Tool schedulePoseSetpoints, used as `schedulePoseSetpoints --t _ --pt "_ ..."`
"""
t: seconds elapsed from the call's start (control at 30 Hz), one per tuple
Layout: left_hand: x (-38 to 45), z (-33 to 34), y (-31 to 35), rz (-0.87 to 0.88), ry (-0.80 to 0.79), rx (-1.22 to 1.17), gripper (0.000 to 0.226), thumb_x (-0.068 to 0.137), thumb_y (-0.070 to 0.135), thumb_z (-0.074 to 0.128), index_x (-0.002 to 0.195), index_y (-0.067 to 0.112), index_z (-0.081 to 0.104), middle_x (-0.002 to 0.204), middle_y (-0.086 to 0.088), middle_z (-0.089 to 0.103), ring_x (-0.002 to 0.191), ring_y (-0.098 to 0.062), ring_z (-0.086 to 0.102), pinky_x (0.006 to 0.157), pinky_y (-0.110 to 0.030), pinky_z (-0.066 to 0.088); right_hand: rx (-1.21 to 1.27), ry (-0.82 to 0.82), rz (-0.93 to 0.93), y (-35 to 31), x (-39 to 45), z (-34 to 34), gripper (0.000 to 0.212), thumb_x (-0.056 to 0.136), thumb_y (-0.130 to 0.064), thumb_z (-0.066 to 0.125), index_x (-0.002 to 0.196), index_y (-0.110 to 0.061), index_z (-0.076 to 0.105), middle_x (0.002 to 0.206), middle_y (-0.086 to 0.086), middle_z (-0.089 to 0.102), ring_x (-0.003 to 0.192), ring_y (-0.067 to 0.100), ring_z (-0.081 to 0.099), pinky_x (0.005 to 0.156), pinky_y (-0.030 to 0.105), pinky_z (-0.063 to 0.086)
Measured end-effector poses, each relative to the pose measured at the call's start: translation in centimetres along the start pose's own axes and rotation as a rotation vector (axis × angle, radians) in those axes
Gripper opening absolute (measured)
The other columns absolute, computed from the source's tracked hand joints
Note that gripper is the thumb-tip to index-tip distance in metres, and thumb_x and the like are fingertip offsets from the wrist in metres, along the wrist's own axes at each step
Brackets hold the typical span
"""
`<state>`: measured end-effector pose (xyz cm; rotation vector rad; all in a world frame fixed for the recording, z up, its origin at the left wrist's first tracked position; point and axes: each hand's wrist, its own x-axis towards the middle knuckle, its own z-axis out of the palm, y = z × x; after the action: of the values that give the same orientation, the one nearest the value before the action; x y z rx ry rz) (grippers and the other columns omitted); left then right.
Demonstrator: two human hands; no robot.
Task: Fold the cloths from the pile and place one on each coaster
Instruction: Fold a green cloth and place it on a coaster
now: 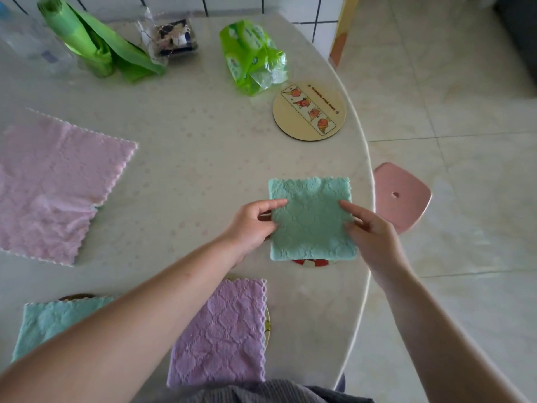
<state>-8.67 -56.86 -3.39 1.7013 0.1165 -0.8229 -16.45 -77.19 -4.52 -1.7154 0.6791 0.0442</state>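
A folded teal cloth (312, 219) lies over a coaster whose red edge (311, 262) peeks out below it. My left hand (252, 225) pinches its left edge and my right hand (370, 231) pinches its right edge. A bare round coaster (309, 110) with a cartoon strip lies farther back near the table edge. A folded purple cloth (223, 333) covers another coaster at the front. A second folded teal cloth (49, 321) lies at the front left over a dark coaster (77, 296). The unfolded pink cloth pile (55, 181) is at the left.
Green plastic bags (96, 45), a green tissue pack (251, 56) and a small clear box (174, 39) stand at the back of the round table (189, 126). A pink stool (401, 196) is beside the table's right edge, over tiled floor.
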Motion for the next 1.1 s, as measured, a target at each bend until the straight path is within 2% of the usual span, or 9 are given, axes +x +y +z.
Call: schedulePoseSetpoints --t 0.1,0.23,0.4,0.53,0.63,0.8,0.9,0.97,1.1 --pt "0.3 0.1 -0.3 -0.002 -0.029 0.039 0.051 0.084 -0.009 0.053 0.114 0.031 0.061 0.126 -0.006 0.059 0.114 -0.017 0.056 0.1 -0.035 0.045 -0.039 0.024 0.009 0.3 0.2 -0.1 0.048 0.084 -0.004 0.057 0.09 -0.051 0.063 0.089 0.025 0.064 0.073 0.019 0.049 0.084 0.047 0.05" --pt "0.1 0.7 -0.2 0.164 0.028 0.351 0.05 0.083 -0.004 0.058 0.128 0.018 0.053 0.135 -0.008 0.047 0.123 -0.018 0.046 0.101 -0.016 0.031 -0.122 0.039 -0.004 0.6 -0.2 0.2 0.045 0.085 -0.002 0.054 0.108 -0.04 0.062 0.1 0.007 0.065 0.085 0.014 0.053 0.08 0.028 0.043" --pt "-0.9 0.6 -1.8 0.629 0.125 1.152 0.056 0.09 0.031 0.052 0.14 0.013 0.035 0.151 -0.007 0.026 0.141 -0.022 0.019 0.113 -0.044 0.02 -0.697 0.138 -0.4 0.9 -1.3 0.4 0.037 0.088 -0.02 0.045 0.123 -0.018 0.059 0.143 0.005 0.042 0.13 0.025 0.037 0.107 0.04 0.028" --pt "-0.9 0.3 -2.8 0.543 -0.02 1.342 0.072 0.087 0.053 0.011 0.147 0.014 0.016 0.157 -0.002 0.005 0.143 -0.013 -0.003 0.116 -0.052 0.005 -1.058 -0.108 -0.362 1.7 -0.7 0.5 0.056 0.093 -0.05 0.029 0.145 -0.031 0.022 0.157 -0.005 0.006 0.143 0.013 -0.007 0.112 0.047 -0.011" --pt "-0.8 0.2 -3.3 0.445 -0.065 1.438 0.073 0.087 0.056 0.007 0.148 0.017 0.002 0.156 0.002 -0.012 0.14 -0.008 -0.017 0.115 -0.052 -0.002 -1.112 -0.148 -0.343 2.4 0.1 0.2 0.068 0.083 -0.064 0.008 0.146 -0.037 0.005 0.156 -0.01 -0.006 0.142 0.012 -0.016 0.108 0.046 -0.018" --pt "-1.5 -0.1 -1.7 0.405 -0.088 1.233 0.06 0.093 0.045 0.041 0.145 0.019 0.024 0.157 0.001 0.009 0.143 -0.014 0.01 0.116 -0.046 0.01 -1.168 -0.113 -0.375 0.7 -0.1 0.6 0.059 0.09 -0.055 0.029 0.144 -0.033 0.021 0.156 -0.005 0.009 0.144 0.015 -0.001 0.11 0.05 -0.014" --pt "-4.0 -2.9 -0.2 0.386 -0.031 0.749 0.033 0.091 0.028 0.055 0.122 0.017 0.058 0.128 0.0 0.058 0.112 -0.009 0.055 0.098 -0.023 0.04 -0.963 -0.008 -0.549 -1.5 -2.0 3.0 0.033 0.087 -0.034 0.047 0.117 -0.026 0.059 0.123 -0.005 0.059 0.122 0.018 0.049 0.114 0.056 0.004" --pt "-6.0 -6.2 -0.1 0.408 0.064 0.653 0.022 0.088 0.019 0.059 0.108 0.014 0.067 0.108 0.001 0.067 0.095 -0.008 0.062 0.085 -0.015 0.044 -0.859 -0.04 -0.607 -3.0 -3.4 6.1 0.024 0.082 -0.029 0.049 0.097 -0.026 0.067 0.095 -0.009 0.068 0.095 0.016 0.063 0.112 0.053 0.015" --pt "-9.4 -13.9 -2.1 0.379 0.238 0.598 0.016 0.085 0.011 0.064 0.099 0.008 0.07 0.096 -0.004 0.069 0.084 -0.012 0.062 0.073 -0.007 0.041 -0.744 -0.222 -0.669 -6.0 -5.9 14.6 0.023 0.081 -0.027 0.048 0.094 -0.026 0.067 0.089 -0.011 0.07 0.085 0.011 0.064 0.106 0.046 0.029"
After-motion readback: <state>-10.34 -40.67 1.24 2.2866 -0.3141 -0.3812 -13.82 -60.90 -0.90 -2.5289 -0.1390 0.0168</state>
